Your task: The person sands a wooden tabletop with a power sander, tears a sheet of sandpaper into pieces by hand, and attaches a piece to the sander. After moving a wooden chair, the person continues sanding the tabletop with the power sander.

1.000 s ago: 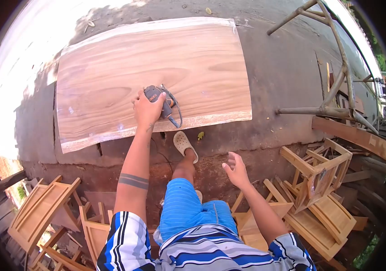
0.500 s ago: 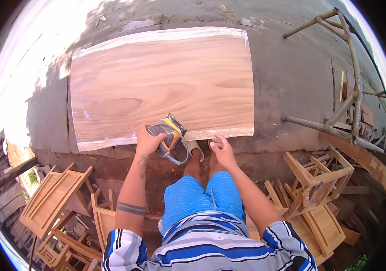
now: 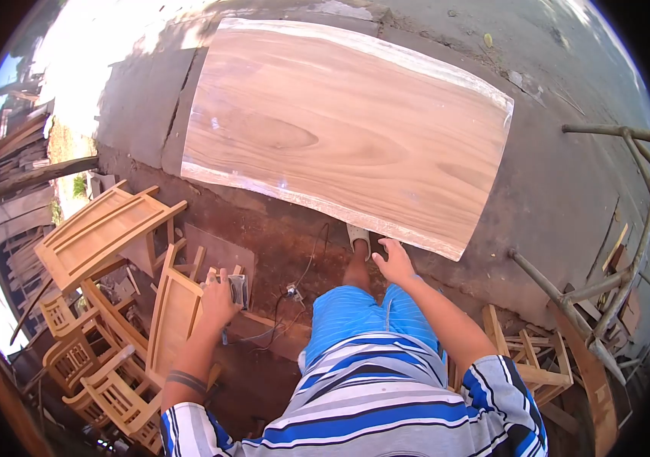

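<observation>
A wide wooden slab [image 3: 340,129] with pale live edges lies on the concrete ahead of me. My left hand [image 3: 219,298] is low at the left, beside a wooden chair part, with its fingers around the sander [image 3: 239,289]; only the sander's grey pad end shows, the rest being hidden by the hand. My right hand [image 3: 394,261] hovers near the slab's front edge, fingers apart and holding nothing.
Wooden chairs [image 3: 112,236] are piled at the left, and more wooden frames [image 3: 530,358] stand at the lower right. A metal pipe frame [image 3: 614,282] is at the right. Cables and an electrical connector [image 3: 292,292] lie on the dirt floor.
My left hand has moved the sander from the slab's front edge down and left to the chairs. The view has turned, so the slab appears tilted. My right hand remains near its edge.
</observation>
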Demonstrator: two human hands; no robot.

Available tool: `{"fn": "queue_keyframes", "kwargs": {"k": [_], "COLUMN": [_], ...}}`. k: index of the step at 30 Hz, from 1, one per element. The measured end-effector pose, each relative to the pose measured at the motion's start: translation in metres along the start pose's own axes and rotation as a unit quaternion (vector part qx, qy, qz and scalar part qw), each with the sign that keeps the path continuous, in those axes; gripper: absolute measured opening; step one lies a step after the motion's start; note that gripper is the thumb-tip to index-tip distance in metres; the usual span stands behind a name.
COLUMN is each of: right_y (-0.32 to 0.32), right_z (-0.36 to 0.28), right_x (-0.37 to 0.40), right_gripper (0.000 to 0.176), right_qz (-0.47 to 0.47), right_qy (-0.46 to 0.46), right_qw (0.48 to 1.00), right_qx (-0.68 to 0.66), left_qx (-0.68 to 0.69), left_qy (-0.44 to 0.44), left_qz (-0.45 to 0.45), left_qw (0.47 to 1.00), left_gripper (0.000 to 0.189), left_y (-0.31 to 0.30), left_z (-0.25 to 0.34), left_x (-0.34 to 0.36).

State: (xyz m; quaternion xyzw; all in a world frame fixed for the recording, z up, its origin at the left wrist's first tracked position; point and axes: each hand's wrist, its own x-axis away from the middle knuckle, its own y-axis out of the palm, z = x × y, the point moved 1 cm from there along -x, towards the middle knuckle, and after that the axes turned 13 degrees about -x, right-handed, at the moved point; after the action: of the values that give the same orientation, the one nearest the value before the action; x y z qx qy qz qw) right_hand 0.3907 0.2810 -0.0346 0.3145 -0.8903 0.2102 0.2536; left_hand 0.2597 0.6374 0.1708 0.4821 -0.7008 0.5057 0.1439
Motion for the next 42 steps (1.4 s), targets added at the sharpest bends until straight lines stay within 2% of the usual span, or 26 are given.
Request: {"fn": "queue_keyframes", "kwargs": {"k": [1,2,5,8,13,15,18,21,24,31,34,40,42], "right_y": [-0.01,-0.02,-0.042,-0.034,0.042,0.084,0.142,0.175,0.18,0.17,0.177,0.181,0.181], "right_z": [0.009,0.013,0.01,-0.006,-0.051,-0.069,-0.077,-0.092,-0.095,-0.096,-0.09,-0.085,-0.087], "right_x": [-0.005,-0.011,-0.043,-0.084,-0.149,-0.172,-0.209,-0.234,-0.238,-0.222,-0.227,-0.226,-0.226], "right_gripper": [0.055,0.056,0.069,0.073,0.072,0.073,0.073,0.074,0.075,0.073,0.073,0.074,0.075], "right_qz": [0.022,0.042,0.022,-0.022,-0.141,-0.179,-0.168,-0.151,-0.169,-0.214,-0.205,-0.171,-0.177], "right_qy": [-0.027,-0.056,-0.096,-0.16,-0.284,-0.314,-0.367,-0.378,-0.363,-0.297,-0.29,-0.304,-0.307], "right_qw": [0.998,0.99,0.962,0.925,0.861,0.83,0.813,0.827,0.826,0.822,0.809,0.795,0.786], "right_qx": [0.061,0.123,0.253,0.344,0.399,0.425,0.419,0.388,0.397,0.437,0.468,0.496,0.506], "left_qx": [0.059,0.106,0.233,0.33,0.451,0.445,0.428,0.454,0.455,0.483,0.525,0.535,0.49], "left_qy": [-0.037,-0.035,-0.026,-0.055,-0.084,-0.093,-0.082,-0.087,-0.081,-0.105,-0.132,-0.14,-0.121], "left_qz": [0.017,0.054,0.157,0.146,0.087,0.088,0.101,0.06,0.041,0.053,0.052,0.086,0.1], "left_qw": [0.997,0.992,0.959,0.931,0.884,0.887,0.895,0.885,0.886,0.868,0.839,0.829,0.857], "left_gripper": [0.08,0.08,0.079,0.077,0.076,0.075,0.075,0.075,0.075,0.075,0.079,0.077,0.076], "left_y": [-0.01,-0.011,-0.017,-0.035,-0.02,-0.011,0.027,0.053,0.074,0.111,0.12,0.125,0.122], "left_z": [-0.007,-0.011,-0.015,0.002,0.012,0.013,0.001,-0.012,-0.032,-0.073,-0.082,-0.091,-0.092], "left_x": [0.01,0.016,0.033,0.047,0.048,0.04,0.022,0.0,-0.02,-0.063,-0.078,-0.107,-0.12]}}
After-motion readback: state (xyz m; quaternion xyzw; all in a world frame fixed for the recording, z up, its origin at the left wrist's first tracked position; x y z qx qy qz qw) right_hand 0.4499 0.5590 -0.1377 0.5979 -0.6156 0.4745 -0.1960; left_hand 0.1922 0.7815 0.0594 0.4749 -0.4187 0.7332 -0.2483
